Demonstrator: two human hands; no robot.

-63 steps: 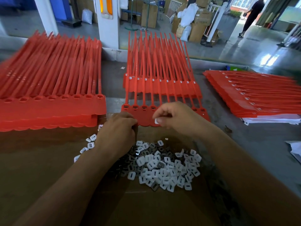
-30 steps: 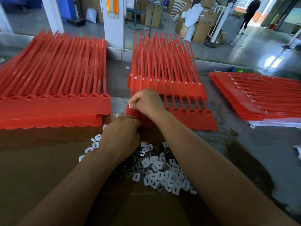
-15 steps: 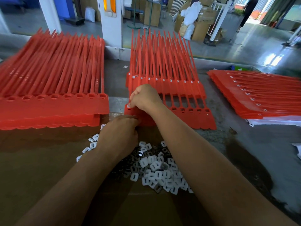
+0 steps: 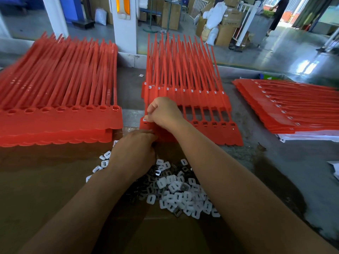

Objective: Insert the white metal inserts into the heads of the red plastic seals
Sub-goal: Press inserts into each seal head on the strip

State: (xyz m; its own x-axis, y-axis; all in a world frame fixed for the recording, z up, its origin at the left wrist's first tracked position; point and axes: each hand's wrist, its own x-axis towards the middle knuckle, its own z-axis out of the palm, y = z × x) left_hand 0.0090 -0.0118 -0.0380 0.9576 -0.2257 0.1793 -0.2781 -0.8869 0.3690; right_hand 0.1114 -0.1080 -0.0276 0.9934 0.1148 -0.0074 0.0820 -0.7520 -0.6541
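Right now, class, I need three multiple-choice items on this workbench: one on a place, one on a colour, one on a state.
1. Where is the pile of white inserts?
A. On the cardboard sheet, near the person
B. On the floor
C. Atop the left stack

2. What colour are the seals?
A. Blue
B. Red
C. Green

3. What is the right hand doing?
A. Lying flat, open
B. Hanging off the table
C. Curled, pressing at a seal head

Key: 1 A, the pile lies on brown cardboard; 2 B, every stack is red; 3 C, its fingers curl onto the front row's left end.
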